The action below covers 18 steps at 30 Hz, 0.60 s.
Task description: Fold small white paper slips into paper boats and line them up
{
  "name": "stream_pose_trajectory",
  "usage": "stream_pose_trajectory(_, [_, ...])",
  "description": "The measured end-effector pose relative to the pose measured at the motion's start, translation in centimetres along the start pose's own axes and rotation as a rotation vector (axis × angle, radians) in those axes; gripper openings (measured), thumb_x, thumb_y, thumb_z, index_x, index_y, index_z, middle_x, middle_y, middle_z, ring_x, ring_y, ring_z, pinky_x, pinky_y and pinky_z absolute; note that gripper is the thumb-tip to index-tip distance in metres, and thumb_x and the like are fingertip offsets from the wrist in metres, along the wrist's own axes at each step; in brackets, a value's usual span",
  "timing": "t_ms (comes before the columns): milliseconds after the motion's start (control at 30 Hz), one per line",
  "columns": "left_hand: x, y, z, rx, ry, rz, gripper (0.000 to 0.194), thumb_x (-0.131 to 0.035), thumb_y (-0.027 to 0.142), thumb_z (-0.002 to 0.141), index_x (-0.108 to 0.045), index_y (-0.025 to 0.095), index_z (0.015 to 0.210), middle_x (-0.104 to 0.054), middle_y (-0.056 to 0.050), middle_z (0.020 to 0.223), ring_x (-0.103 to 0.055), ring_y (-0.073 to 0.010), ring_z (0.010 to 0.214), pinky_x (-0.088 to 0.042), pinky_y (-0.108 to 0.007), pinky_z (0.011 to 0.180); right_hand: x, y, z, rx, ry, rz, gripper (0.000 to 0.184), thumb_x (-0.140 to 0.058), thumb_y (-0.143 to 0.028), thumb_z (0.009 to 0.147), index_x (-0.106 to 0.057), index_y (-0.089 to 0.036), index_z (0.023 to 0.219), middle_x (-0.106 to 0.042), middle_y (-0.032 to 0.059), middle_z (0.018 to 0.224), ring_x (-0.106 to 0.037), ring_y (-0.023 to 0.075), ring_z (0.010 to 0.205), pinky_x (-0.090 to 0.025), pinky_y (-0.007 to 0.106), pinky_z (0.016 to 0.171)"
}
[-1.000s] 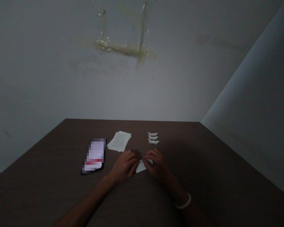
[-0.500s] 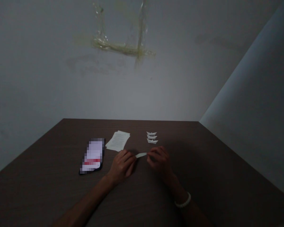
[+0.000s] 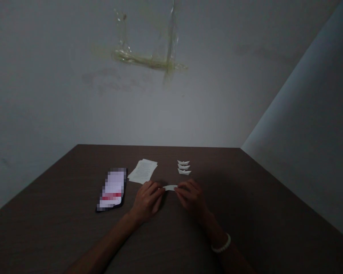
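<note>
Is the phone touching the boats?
Apart. The head view shows it plainly: the phone lies left of the paper stack, the boats lie right of it, with bare table between stack and boats.

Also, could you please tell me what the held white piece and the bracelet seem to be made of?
The white piece looks like thin, matte paper, since it bows slightly and shows no shine. The bracelet seems to be pale beads, perhaps plastic or stone, from its bumpy outline; the dim light leaves its finish unclear.
</note>
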<state>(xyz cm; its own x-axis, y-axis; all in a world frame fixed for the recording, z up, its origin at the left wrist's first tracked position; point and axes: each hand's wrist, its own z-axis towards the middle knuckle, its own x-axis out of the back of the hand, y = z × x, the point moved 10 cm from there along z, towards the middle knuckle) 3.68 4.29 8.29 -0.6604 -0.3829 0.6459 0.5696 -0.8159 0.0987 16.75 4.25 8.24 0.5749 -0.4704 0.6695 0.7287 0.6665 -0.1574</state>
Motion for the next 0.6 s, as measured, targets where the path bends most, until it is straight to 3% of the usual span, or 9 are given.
stream_pose_trajectory(233, [0.4, 0.7, 0.0, -0.05, 0.015, -0.022, 0.016, -0.052, 0.012, 0.086, -0.063, 0.017, 0.096, -0.063, -0.01, 0.1, -0.054, -0.0215, 0.087, -0.048, -0.038, 0.077, -1.0, -1.9, 0.0, 0.093, -0.065, -0.033, 0.017, -0.063, -0.014, 0.085, -0.069, -0.024, 0.098, -0.067, 0.0036, 0.09, -0.053, 0.0175, 0.082, -0.044, 0.03, 0.072])
stream_pose_trajectory(600, [0.6, 0.2, -0.1, 0.002, 0.028, -0.026, 0.013, -0.056, 0.015, 0.084, -0.067, 0.019, 0.091, -0.063, -0.01, 0.1, -0.054, -0.0226, 0.087, -0.047, -0.039, 0.076, -0.9, -1.7, 0.0, 0.09, -0.062, -0.074, 0.018, -0.06, -0.014, 0.087, -0.07, -0.024, 0.096, -0.068, 0.0032, 0.087, -0.052, 0.0184, 0.08, -0.043, 0.031, 0.071])
